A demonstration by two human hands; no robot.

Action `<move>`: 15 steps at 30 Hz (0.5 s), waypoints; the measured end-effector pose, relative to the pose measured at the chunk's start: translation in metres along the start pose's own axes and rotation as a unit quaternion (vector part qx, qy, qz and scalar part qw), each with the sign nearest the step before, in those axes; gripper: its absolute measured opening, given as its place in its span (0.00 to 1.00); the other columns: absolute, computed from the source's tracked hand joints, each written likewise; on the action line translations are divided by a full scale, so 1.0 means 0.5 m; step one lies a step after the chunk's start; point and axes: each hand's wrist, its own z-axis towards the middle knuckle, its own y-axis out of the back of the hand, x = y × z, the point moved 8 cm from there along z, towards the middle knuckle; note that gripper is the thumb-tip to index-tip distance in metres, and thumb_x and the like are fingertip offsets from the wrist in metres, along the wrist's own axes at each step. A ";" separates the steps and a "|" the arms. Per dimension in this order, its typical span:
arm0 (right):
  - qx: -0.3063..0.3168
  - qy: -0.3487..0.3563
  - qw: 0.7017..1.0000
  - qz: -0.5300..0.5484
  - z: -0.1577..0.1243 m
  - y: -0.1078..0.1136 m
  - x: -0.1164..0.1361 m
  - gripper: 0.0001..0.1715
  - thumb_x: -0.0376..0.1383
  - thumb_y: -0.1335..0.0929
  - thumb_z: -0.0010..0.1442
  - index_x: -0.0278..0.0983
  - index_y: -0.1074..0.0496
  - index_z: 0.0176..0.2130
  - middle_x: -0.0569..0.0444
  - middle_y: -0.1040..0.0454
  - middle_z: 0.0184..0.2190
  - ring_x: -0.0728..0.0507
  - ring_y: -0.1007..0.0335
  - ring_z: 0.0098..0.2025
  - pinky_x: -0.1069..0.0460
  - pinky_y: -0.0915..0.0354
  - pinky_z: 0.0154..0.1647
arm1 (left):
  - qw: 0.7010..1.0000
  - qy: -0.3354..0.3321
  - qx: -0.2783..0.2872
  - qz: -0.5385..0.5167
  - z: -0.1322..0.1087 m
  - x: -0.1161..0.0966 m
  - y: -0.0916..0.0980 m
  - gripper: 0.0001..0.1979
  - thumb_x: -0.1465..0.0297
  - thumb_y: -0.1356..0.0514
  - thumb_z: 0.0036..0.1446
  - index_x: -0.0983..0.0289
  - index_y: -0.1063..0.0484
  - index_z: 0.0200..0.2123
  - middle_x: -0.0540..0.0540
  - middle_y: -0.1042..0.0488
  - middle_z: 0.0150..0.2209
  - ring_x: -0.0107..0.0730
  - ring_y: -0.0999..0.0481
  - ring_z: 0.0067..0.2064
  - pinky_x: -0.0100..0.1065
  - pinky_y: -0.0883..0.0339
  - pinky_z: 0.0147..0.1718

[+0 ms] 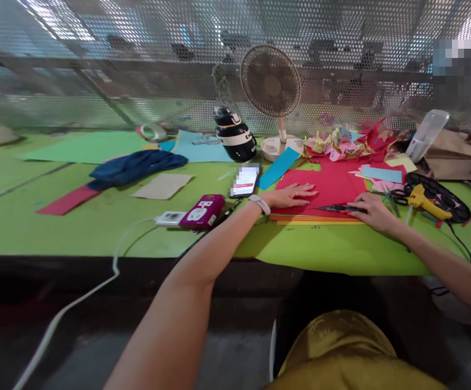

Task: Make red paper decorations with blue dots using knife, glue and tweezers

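Right hand [370, 211] has fingers pinched on a dark pointed tool [335, 208], its length running to nine o'clock over red paper [335, 185]; at ten, the left hand [294, 196] lies flat, fingers slightly spread, gripping nothing.

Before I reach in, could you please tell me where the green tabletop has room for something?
A bare patch of tabletop lies between the pink strip and the front edge, left of the white cable. A narrow one runs in front of the red paper. The right side is crowded with a glue gun, scissors and folded paper.
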 end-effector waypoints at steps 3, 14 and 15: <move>-0.005 -0.010 1.000 -0.004 0.005 -0.006 0.004 0.22 0.48 0.35 0.69 0.41 0.21 0.52 0.45 0.24 0.42 0.39 0.28 0.44 0.40 0.35 0.49 | 1.000 -0.002 0.002 -0.010 0.001 0.005 -0.002 0.34 0.45 0.55 0.66 0.48 0.51 0.72 0.46 0.61 0.75 0.39 0.64 0.75 0.46 0.70 0.71; 0.008 -0.010 1.000 0.000 0.007 -0.009 0.006 0.19 0.45 0.32 0.67 0.41 0.21 0.53 0.46 0.24 0.42 0.39 0.28 0.45 0.43 0.37 0.49 | 1.000 -0.006 0.003 -0.017 0.007 0.016 -0.007 0.33 0.48 0.54 0.67 0.46 0.51 0.72 0.42 0.62 0.75 0.38 0.66 0.75 0.46 0.72 0.71; 0.013 -0.013 1.000 0.001 0.011 -0.010 0.004 0.19 0.45 0.32 0.66 0.41 0.21 0.52 0.45 0.24 0.42 0.39 0.28 0.44 0.43 0.37 0.48 | 1.000 -0.005 0.004 -0.018 0.007 0.016 -0.007 0.33 0.48 0.54 0.67 0.46 0.52 0.72 0.42 0.63 0.75 0.38 0.65 0.75 0.46 0.72 0.71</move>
